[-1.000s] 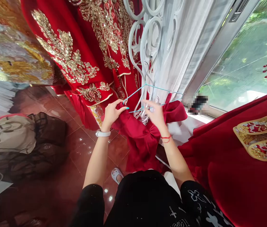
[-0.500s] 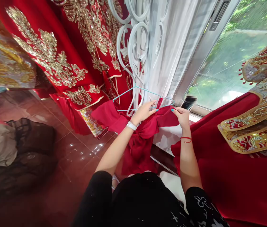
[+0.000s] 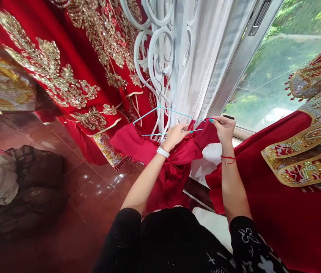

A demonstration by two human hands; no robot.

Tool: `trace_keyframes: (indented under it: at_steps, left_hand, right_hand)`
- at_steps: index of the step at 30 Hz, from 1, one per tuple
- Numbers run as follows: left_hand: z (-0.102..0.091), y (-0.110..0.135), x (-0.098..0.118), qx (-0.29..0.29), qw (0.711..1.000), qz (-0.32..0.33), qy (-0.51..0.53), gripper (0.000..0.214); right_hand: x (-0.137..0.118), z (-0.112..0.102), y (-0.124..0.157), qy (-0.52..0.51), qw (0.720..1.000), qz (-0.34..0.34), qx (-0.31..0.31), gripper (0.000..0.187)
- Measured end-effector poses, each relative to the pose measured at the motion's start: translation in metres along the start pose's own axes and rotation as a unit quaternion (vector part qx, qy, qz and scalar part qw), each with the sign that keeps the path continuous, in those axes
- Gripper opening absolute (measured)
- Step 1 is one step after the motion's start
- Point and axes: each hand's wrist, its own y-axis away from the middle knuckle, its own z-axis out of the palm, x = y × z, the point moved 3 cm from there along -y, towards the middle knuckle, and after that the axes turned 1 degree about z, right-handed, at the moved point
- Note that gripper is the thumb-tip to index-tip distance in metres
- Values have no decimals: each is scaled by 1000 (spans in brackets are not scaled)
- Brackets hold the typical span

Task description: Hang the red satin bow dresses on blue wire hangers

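We are handling a red satin dress (image 3: 177, 167) that is hanging on a light blue wire hanger (image 3: 149, 113). The hanger's hook is resting in the white scrollwork rack (image 3: 156, 49) just above it. Our left hand (image 3: 176, 133) is pinching the dress fabric tight just under the hanger's lower bar, near its middle. Our right hand (image 3: 223, 128) is clamping its fingers on the top edge of the dress at the hanger's right end, touching the wire. The dress's big bow is drooping below the hanger, between our forearms. Left of the hanger, a red gown with gold embroidery (image 3: 72, 49) is hanging. Right of the hanger, a window (image 3: 280, 64) is showing greenery. Below the hanger, a glossy brown tiled floor (image 3: 92, 189) is catching light.
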Motion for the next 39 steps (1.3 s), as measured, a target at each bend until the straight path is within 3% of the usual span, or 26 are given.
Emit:
trace_keyframes:
  at_steps: [5, 10, 13, 15, 18, 21, 23, 25, 28, 31, 35, 39]
  left_hand:
    - [2, -6, 6, -27, 999, 28, 4, 30]
    - [4, -4, 9, 13, 999, -7, -43, 23]
    - [8, 1, 8, 60, 997, -9, -53, 19]
    - [11, 7, 6, 110, 993, 31, -26, 26]
    - [17, 21, 2, 181, 977, 113, 25, 36]
    - [24, 42, -7, 211, 963, 166, 32, 39]
    - [28, 57, -12, 231, 956, 182, 25, 42]
    - [30, 70, -16, 248, 951, 185, 21, 44]
    - [30, 83, -17, 254, 950, 182, 26, 45]
    - [27, 92, -17, 255, 951, 172, 35, 46]
    - [20, 111, -27, 258, 954, 152, 29, 42]
    - [-7, 143, -53, 371, 926, 75, 14, 30]
  right_hand:
    - [-32, 22, -3, 32, 997, -41, -62, 14]
    - [-45, 50, 7, 57, 993, -65, -81, 17]
    - [-45, 57, 12, 53, 986, -76, -138, 20]
    - [-45, 58, 13, 56, 978, -88, -183, 22]
    - [-43, 53, 22, 72, 979, -104, -157, 27]
    - [-30, 46, 61, 99, 990, -101, -2, 32]
    - [-12, 42, 108, 126, 983, -72, 115, 36]
    - [14, 40, 164, 151, 975, -18, 159, 35]
    - [56, 36, 238, 129, 988, 58, 58, 30]
    - [88, 20, 284, 97, 987, 116, -51, 31]
    - [115, -23, 315, 100, 970, 220, -20, 30]
    - [117, -54, 327, 97, 953, 286, -16, 28]
